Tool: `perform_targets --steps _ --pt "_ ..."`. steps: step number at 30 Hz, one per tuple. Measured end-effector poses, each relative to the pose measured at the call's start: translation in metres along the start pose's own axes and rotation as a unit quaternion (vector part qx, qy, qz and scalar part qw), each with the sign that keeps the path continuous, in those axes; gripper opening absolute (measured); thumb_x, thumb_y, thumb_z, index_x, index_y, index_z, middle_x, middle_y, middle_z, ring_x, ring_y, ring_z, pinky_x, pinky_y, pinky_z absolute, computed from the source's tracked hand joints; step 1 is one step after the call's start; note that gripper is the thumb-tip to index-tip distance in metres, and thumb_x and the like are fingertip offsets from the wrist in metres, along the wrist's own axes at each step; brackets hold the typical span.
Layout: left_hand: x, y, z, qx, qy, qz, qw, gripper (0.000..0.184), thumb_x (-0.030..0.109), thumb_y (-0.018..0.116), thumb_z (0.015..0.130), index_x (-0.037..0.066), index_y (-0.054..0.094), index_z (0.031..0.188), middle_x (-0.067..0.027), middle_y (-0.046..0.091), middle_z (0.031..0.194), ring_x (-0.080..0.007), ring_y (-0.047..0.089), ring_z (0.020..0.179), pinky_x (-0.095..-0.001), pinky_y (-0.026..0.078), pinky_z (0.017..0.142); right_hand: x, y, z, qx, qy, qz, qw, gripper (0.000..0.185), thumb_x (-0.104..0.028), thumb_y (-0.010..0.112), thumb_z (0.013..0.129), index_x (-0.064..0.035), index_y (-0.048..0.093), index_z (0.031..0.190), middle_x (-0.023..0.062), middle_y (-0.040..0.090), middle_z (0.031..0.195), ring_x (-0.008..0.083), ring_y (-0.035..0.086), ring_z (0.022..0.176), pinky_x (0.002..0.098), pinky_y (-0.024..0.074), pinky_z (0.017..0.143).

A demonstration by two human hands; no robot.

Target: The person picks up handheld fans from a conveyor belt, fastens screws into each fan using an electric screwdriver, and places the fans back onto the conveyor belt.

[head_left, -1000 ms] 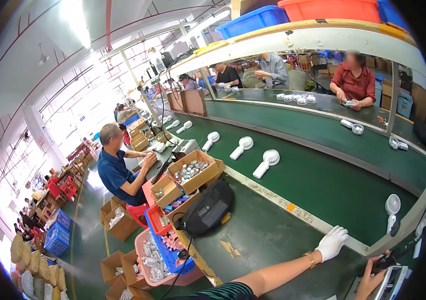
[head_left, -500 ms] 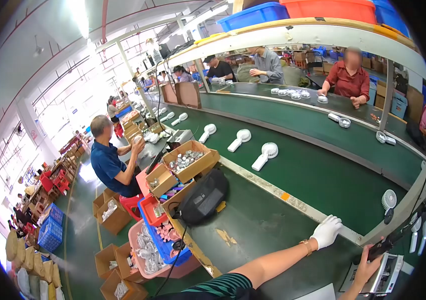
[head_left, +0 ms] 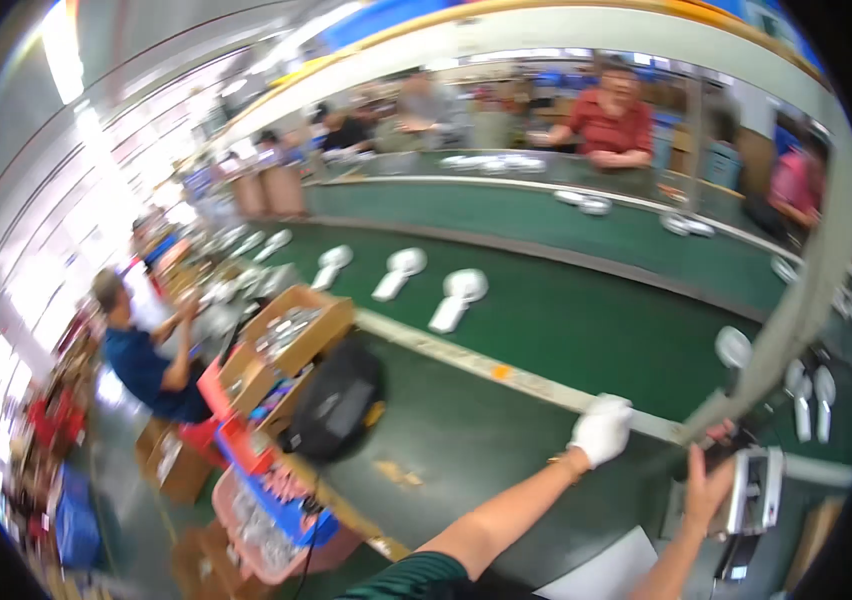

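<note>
My left hand [head_left: 603, 430], in a white glove, rests on the pale edge rail [head_left: 546, 388] of the green conveyor belt, fingers laid over it and nothing seen in them. My bare right hand [head_left: 708, 490] is at the lower right beside a silver metal box-like device [head_left: 754, 490]. Its fingers curl about something dark near the post's foot; blur hides what it is. White handheld fans lie on the belt, the closest one [head_left: 458, 300] left of my gloved hand. Another fan [head_left: 733, 347] is beyond my right hand by the post.
A black case [head_left: 338, 400] and cardboard boxes of small parts [head_left: 296, 325] stand left on the dark table [head_left: 466, 440]. A white slanting post [head_left: 796, 300] rises at right. A white sheet [head_left: 601, 570] lies in front. Co-workers sit across the belt and at left.
My view has swung right and down, smearing the scene. The fans on the belt appear farther left. My gloved hand stays at the rail; my right hand remains by the metal device.
</note>
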State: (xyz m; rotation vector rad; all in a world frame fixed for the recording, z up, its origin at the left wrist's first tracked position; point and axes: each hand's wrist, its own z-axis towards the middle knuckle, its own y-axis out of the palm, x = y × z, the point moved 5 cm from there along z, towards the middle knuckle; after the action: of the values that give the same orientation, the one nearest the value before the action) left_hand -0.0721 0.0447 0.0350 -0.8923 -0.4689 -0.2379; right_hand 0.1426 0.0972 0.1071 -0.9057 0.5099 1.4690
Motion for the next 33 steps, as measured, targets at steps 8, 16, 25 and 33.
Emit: perform_targets --steps 8,16,25,33 --pt "0.010 0.018 0.001 0.110 0.052 0.034 0.992 0.015 0.005 0.059 0.072 0.005 0.061 0.087 -0.0142 0.060 0.097 -0.0336 0.054 0.097 -0.0446 0.041 0.090 0.009 -0.002 -0.003 0.029 0.086 -0.012 0.996 0.058 -0.006 0.076 0.069 -0.0004 0.047 0.120 0.0081 0.055 0.114 0.0171 0.053 0.102 0.0316 0.0422 0.088" --pt "0.056 0.039 -0.006 -0.026 0.092 -0.033 0.995 0.023 0.008 0.063 0.070 0.005 0.063 0.092 -0.0131 0.059 0.105 -0.0328 0.050 0.108 -0.0454 0.036 0.099 -0.029 -0.015 0.010 0.072 -0.122 -0.222 0.965 0.072 -0.026 0.084 0.059 0.0110 0.049 0.110 0.0260 0.049 0.113 0.0431 0.045 0.111 0.0473 0.0389 0.093" --pt "0.052 0.043 -0.010 -0.060 0.117 -0.079 0.988 0.019 0.008 0.064 0.070 0.005 0.062 0.088 -0.0120 0.060 0.102 -0.0338 0.053 0.103 -0.0452 0.039 0.095 -0.033 -0.010 0.011 0.035 -0.098 -0.228 0.968 0.070 -0.039 0.078 0.067 0.0008 0.051 0.117 0.0166 0.054 0.113 0.0334 0.047 0.117 0.0581 0.0258 0.104" --pt "0.023 0.072 -0.019 -0.124 -0.037 -0.346 0.929 0.038 0.019 0.052 0.089 0.004 0.046 0.124 -0.0118 0.052 0.123 -0.0277 0.052 0.112 -0.0418 0.040 0.097 -0.016 0.006 0.005 -0.056 -0.027 -0.106 0.992 0.067 -0.039 0.070 0.076 -0.0016 0.047 0.126 0.0141 0.057 0.117 0.0279 0.052 0.116 0.0555 0.0166 0.111"
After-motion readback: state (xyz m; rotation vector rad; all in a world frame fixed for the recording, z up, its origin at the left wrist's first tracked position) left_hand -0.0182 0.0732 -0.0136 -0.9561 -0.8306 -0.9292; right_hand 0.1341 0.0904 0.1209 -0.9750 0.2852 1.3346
